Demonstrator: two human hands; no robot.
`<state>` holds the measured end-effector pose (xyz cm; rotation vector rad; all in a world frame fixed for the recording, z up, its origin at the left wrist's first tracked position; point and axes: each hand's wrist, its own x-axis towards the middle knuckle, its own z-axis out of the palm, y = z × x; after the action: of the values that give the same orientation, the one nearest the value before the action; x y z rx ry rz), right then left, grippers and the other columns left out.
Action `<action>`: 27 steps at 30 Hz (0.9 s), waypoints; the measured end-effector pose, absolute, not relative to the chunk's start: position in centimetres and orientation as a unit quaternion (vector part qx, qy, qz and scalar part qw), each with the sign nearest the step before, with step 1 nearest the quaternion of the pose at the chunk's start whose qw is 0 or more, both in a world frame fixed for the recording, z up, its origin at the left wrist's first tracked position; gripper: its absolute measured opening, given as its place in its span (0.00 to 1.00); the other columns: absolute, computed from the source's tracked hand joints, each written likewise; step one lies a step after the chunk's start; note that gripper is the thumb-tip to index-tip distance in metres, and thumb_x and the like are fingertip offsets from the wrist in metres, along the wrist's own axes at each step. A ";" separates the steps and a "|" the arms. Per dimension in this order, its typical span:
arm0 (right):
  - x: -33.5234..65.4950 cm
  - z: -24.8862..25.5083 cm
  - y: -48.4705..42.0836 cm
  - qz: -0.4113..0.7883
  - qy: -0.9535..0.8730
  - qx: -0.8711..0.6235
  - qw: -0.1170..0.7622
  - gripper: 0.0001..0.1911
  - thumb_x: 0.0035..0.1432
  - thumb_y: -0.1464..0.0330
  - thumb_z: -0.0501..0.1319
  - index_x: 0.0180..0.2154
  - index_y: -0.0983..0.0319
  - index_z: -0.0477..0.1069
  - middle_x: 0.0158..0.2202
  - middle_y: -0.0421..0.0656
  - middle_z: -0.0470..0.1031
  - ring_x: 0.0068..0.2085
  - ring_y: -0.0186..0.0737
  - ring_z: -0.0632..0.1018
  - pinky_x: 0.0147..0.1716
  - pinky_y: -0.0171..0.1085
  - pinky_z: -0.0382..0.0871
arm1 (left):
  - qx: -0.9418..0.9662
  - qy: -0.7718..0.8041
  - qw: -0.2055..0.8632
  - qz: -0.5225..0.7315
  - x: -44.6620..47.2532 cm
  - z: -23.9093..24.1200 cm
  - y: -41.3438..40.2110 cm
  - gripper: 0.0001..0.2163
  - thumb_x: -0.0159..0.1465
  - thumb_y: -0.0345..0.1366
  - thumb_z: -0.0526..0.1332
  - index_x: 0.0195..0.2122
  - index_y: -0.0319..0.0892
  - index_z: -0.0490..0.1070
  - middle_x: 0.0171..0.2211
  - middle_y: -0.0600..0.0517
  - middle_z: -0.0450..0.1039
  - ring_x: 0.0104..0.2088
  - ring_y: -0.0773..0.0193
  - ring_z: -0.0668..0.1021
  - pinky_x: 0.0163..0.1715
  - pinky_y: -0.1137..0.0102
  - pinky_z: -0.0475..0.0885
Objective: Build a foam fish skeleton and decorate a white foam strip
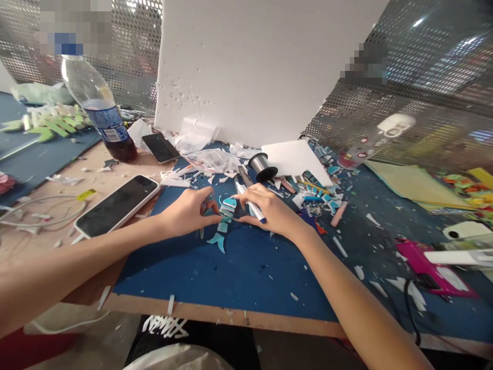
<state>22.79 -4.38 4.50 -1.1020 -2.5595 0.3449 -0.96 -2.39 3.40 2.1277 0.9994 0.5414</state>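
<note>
A jointed fish (pixel 228 203) made of small blue and pale foam-like pieces lies on the dark blue mat, its forked tail toward me. On its left side, my left hand (pixel 194 211) has curled fingers and a thumb tip touching the middle segments. My right hand (pixel 265 208) is at the other side, thumb and index fingertips close against the fish's edge. A white marker pen (pixel 254 208) with a blue end runs between that hand's index finger and thumb. Contact under the fingertips is partly hidden.
Behind the hands are a wire spool (pixel 263 167), plastic bags (pixel 211 160) and heaped scraps (pixel 316 198). A white-framed phone (pixel 117 205), a dark phone (pixel 160 147) and a drink bottle (pixel 103 121) occupy the left. A pink tool (pixel 435 270) with a black cord lies right.
</note>
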 end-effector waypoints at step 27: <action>17.0 0.5 -4.4 0.484 -0.430 -0.395 0.652 0.16 0.58 0.53 0.58 0.36 0.59 0.66 0.19 0.34 0.69 0.15 0.29 0.66 0.10 0.29 0.58 | 0.975 0.144 0.145 0.093 -2.1 0.6 -3.3 0.27 0.62 0.59 0.52 0.49 0.38 0.59 0.64 0.40 0.54 0.66 0.42 0.53 0.62 0.49 0.52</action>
<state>17.03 -4.38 0.54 -0.8968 -0.9760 1.0995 -2.13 -3.32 0.57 2.8085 0.4142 0.2685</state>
